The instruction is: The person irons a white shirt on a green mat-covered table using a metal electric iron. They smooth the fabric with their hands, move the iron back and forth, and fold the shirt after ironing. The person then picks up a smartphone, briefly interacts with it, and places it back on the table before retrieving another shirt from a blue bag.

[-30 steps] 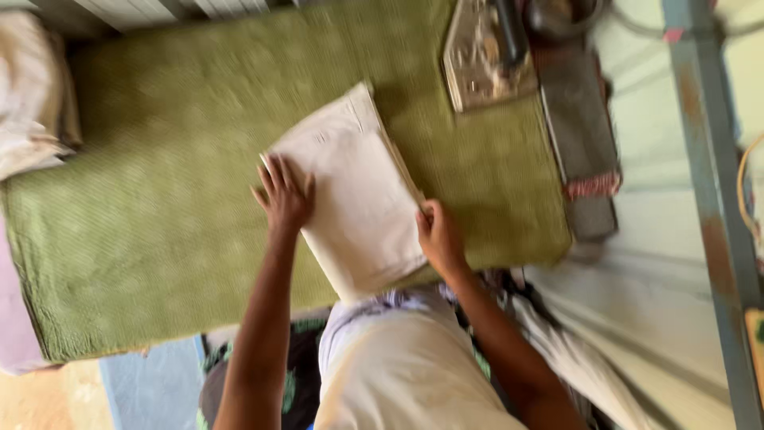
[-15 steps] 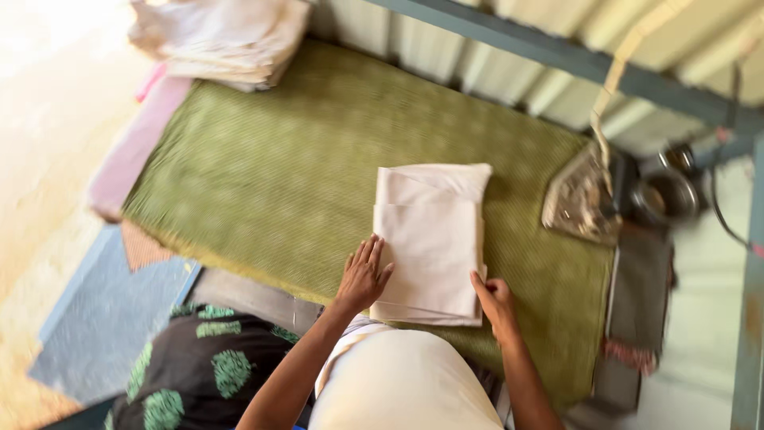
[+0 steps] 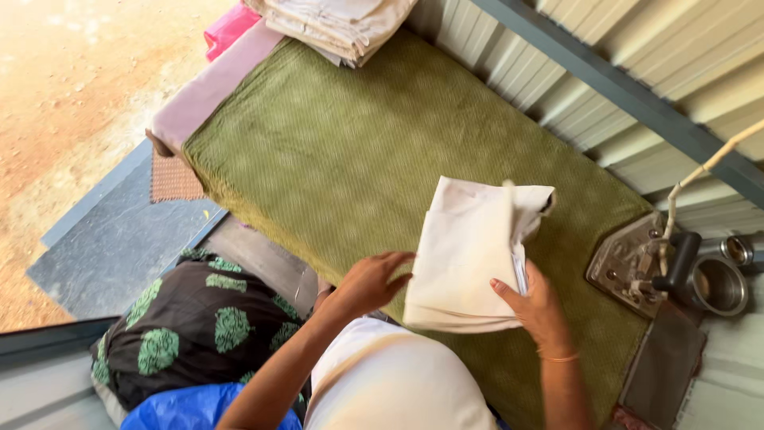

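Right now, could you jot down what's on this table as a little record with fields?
surface: green quilted cloth covering the table
left hand: at the folded cloth's left edge
right hand: grips the cloth's right side, fingers on it
held item: cream folded cloth, lifted at the near end
iron: metal iron at the right, dark handle
cup: small metal cup beside the iron
far corner: stack of folded cloths
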